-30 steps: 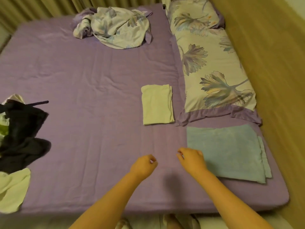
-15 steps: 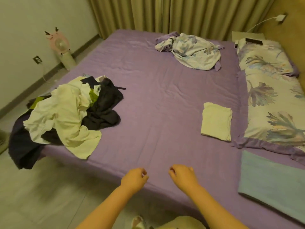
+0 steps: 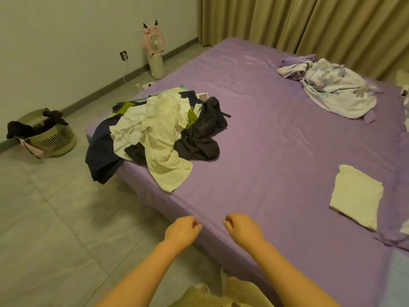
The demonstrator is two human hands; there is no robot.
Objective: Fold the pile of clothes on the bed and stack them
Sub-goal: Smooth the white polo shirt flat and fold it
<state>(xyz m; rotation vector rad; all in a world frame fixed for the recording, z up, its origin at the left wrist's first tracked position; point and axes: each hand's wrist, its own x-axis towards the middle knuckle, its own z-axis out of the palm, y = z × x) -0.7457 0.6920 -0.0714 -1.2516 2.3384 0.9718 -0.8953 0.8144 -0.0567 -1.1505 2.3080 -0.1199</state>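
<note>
Both forearms reach forward over the near edge of the bed, wrists level. The left hand and right hand hang with fingers loosely curled, holding nothing, knuckles up. The pile of clothes lies heaped at the bed's left corner; one folded cloth sits to the right.

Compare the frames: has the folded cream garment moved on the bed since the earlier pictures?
No. The folded cream garment still lies flat beside the floral pillow's purple border; only the head camera turned left.
</note>
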